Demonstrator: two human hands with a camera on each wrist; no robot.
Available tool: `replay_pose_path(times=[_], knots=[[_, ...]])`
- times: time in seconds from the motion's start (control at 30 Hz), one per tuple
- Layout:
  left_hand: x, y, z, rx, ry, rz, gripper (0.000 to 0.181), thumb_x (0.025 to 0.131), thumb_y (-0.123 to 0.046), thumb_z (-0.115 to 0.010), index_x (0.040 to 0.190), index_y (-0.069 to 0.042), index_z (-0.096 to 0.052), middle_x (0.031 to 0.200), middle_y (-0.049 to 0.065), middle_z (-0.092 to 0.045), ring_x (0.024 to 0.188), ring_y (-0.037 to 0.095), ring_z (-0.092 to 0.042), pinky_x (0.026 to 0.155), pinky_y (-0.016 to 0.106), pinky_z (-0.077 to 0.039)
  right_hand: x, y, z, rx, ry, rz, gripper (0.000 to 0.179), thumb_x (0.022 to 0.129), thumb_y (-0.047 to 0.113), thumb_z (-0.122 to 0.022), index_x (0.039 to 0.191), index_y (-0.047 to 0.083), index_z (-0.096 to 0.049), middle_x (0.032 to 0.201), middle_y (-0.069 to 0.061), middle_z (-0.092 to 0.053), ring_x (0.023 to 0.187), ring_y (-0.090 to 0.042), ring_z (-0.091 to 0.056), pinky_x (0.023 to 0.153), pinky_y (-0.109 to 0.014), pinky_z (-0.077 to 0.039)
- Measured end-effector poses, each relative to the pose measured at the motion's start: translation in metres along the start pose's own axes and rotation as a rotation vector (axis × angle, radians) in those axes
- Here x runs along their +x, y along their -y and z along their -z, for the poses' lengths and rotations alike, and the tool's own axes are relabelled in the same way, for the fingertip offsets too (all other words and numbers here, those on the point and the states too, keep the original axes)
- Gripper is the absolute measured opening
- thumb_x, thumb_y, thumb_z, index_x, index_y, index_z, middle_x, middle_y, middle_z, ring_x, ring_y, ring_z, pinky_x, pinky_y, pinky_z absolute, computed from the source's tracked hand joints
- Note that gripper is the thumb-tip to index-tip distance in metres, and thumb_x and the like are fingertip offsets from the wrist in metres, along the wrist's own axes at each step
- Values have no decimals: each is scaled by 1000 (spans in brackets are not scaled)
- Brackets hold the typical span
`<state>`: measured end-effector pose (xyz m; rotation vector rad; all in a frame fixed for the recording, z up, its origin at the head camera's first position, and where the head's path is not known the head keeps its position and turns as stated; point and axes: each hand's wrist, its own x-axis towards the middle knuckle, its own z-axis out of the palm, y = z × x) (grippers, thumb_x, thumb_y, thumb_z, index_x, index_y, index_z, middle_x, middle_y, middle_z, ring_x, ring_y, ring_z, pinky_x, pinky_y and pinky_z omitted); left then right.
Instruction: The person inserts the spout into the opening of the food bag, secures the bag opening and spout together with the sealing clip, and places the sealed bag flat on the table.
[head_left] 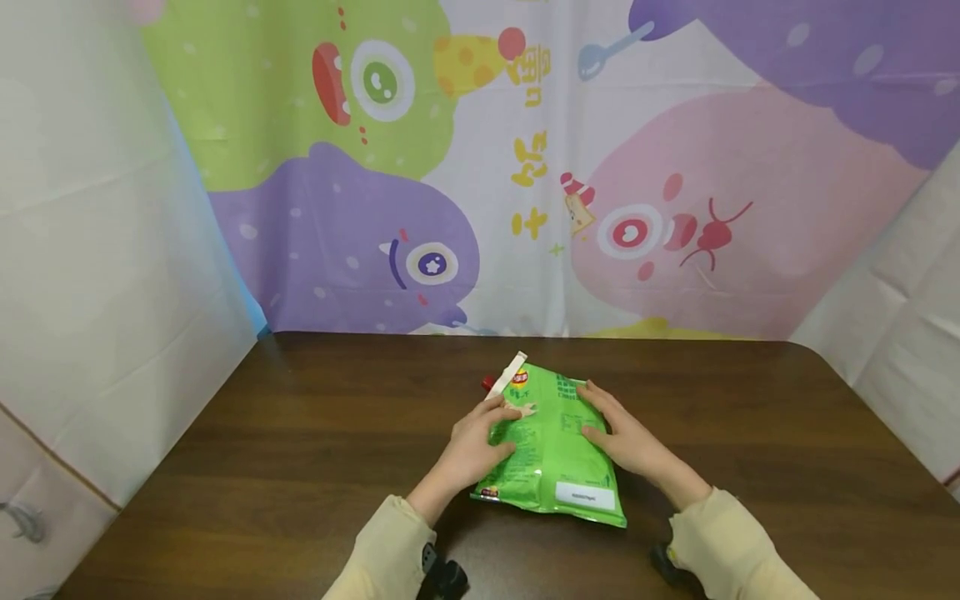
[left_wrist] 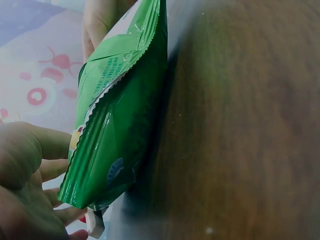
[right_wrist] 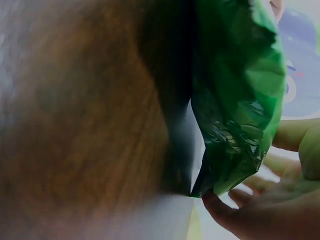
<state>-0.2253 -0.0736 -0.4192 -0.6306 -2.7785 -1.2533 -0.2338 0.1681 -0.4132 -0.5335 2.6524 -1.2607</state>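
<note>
A green bag of chips [head_left: 558, 442] with its printed back up is at the middle of the table, slightly turned. Along its upper left edge sits a white sealing clip [head_left: 510, 375] with a red end [head_left: 488, 382]. My left hand [head_left: 474, 440] grips the bag's left side, index finger and thumb on the printed face, close to the clip. On the opposite side my right hand [head_left: 628, 433] holds the bag's edge, thumb on top. The right wrist view shows a finger at the crumpled corner of the bag [right_wrist: 240, 125]. In the left wrist view the crimped end of the bag [left_wrist: 115, 125] faces me.
The brown wooden table [head_left: 300, 450] spreads around the bag. Behind it hangs a cartoon-printed curtain [head_left: 510, 250], and white cloth [head_left: 112, 208] borders the left side. Black wrist cameras [head_left: 448, 575] hang beneath both sleeves.
</note>
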Motion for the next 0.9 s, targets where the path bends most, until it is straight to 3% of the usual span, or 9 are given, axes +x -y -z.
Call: replay_pose_path(times=[0.1,0.3,0.5,0.67,0.9], knots=[[1,3,-1,-14,34,20,38,84,-9,-61,121,-6,-57,140,18,-36,128,38,-33,100,62,-18,2,-2,-2,-17,49,31,57,95,24,-46,144,8,-22,151,-19,-3,136,-42,-1,101,-63,-14],[-1,6,-1,15,85,48,36,85,-16,-60,120,-10,-57,143,17,-32,132,36,-28,100,61,-17,8,-5,-2,-61,143,-3,50,96,30,-42,141,8,-32,150,-20,-9,136,-42,-3,103,-62,-12],[0,8,-1,41,104,39,34,86,-19,-58,119,-11,-58,144,16,-31,132,36,-27,98,63,-17,11,-6,1,-84,209,-16,49,97,29,-41,139,5,-35,149,-23,-11,136,-43,-3,103,-62,-9],[0,9,-2,55,113,29,35,87,-20,-58,120,-10,-57,144,16,-32,133,35,-27,98,63,-18,11,-10,2,-58,212,-36,50,96,31,-42,139,7,-35,149,-21,-11,136,-43,-4,103,-62,-10],[-3,5,0,-8,88,33,36,87,-19,-59,120,-9,-58,141,16,-37,130,36,-32,98,65,-17,9,-10,7,12,145,-73,56,95,37,-42,143,10,-28,150,-19,-11,136,-41,-8,102,-61,-17]])
